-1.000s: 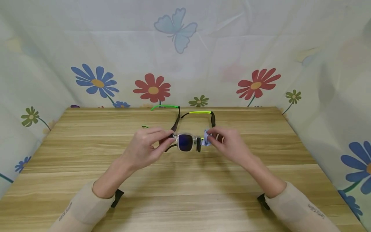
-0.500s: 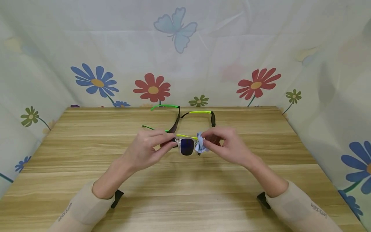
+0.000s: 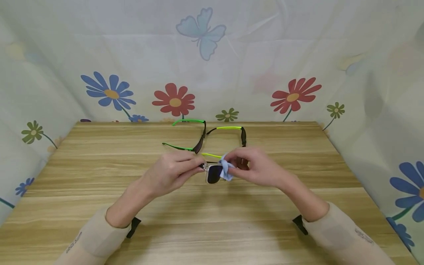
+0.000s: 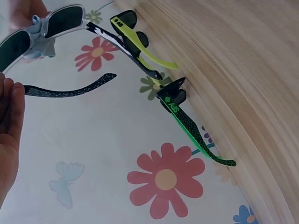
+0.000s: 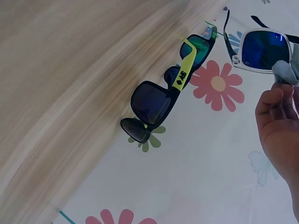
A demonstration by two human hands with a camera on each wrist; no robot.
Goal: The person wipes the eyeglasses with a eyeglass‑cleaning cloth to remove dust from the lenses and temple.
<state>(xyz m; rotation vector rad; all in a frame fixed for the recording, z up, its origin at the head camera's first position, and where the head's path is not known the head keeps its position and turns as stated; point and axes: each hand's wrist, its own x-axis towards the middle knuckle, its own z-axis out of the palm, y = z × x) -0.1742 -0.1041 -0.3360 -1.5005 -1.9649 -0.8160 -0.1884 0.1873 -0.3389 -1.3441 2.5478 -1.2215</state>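
Note:
In the head view my left hand grips clear-framed sunglasses with dark blue lenses by the hinge end at their left. My right hand pinches a crumpled light blue cloth against the middle of the frame, covering the other lens. From the left wrist, the sunglasses show dark speckled temples spread apart, with the cloth bunched around the bridge. The right wrist view has the cloth at the lower edge of one bluish lens, between thumb and fingers.
Behind the hands, sunglasses with green temples lie unfolded on the wooden table. Beside them are black sunglasses with yellow temples, partly hidden by the right hand. A flower-printed curtain rises at the table's back edge.
My right hand has carried the cloth leftward, from the right end of the sunglasses to their middle. The sunglasses have dropped slightly and tilted, and the left hand keeps its hold.

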